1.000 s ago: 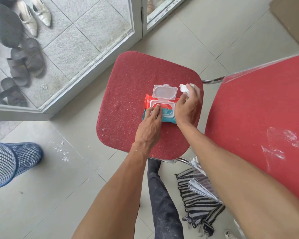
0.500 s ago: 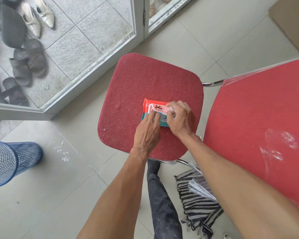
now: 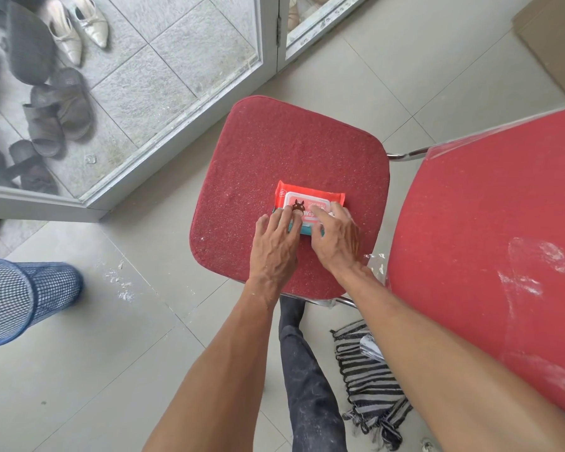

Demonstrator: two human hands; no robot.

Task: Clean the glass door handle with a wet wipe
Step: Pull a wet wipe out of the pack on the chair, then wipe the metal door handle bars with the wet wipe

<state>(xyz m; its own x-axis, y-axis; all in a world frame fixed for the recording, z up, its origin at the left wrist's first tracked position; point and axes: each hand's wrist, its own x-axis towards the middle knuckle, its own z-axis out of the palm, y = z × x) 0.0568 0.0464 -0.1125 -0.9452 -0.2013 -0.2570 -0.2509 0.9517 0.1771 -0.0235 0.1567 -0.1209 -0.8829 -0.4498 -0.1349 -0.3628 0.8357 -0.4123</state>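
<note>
Wipe [image 3: 335,213] perhaps hidden under right fingers [image 3: 323,213]

Hands: two, left hand [image 3: 276,246] and right hand [image 3: 335,238]
Wipes pack [image 3: 309,199]: one
Red seats: two, seat [image 3: 274,164] and second seat [image 3: 490,230]
Bin [image 3: 20,298]: one
Striped cloth [image 3: 369,383]: one
Box [image 3: 555,37]: one
Cream shoes [image 3: 79,27]: two
Grey sandals [image 3: 56,109]: at least four; farther ones too blurred to count
</note>
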